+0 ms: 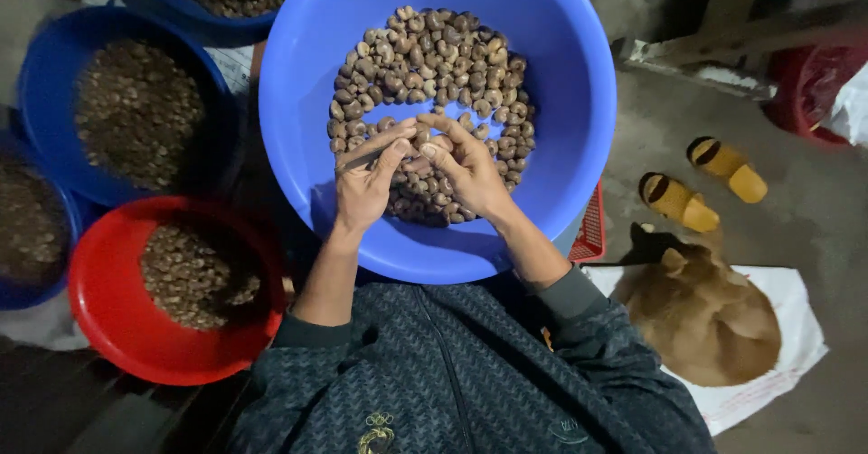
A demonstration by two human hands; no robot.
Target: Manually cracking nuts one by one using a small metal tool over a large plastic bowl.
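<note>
Nearest me, my left hand (pixel 366 183) grips a thin tool, and my right hand (pixel 466 169) pinches one nut (pixel 421 135) between its fingertips; both meet over the near half of the big blue basin (pixel 579 101), above its heap of nuts (pixel 434 65). A red bowl (pixel 99 300) sits by the basin's left rim.

blue basin (pixel 579 101): smooth glossy plastic | red bowl (pixel 99 300): glossy plastic | nuts (pixel 434 65): matt, rough | sleeve (pixel 579 327): knitted cloth
</note>
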